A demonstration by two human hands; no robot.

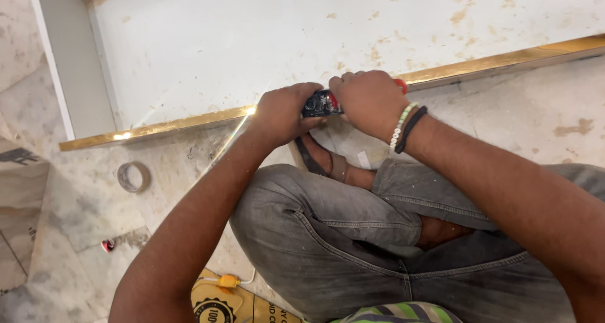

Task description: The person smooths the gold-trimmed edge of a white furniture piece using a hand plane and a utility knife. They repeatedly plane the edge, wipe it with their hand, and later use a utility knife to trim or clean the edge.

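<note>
My left hand [282, 113] and my right hand [367, 100] are both closed around a small black and red tube-like object [319, 103], held just in front of a gold metal trim strip [164, 128]. The strip runs along the near edge of a white, stained panel [265, 39]. Only the object's middle and a red end [401, 83] show between and behind my fingers. My right wrist wears a bead bracelet and a black band [408, 125]. I sit with my legs folded in grey jeans [328, 235], one sandalled foot [318, 159] below my hands.
A roll of tape [133, 177] lies on the marble floor to the left. A small red and black item [108, 245] lies nearer, at lower left. A yellow cardboard piece with a yellow cord connector [228, 281] is by my knee. The panel's upright white side [69, 64] stands at left.
</note>
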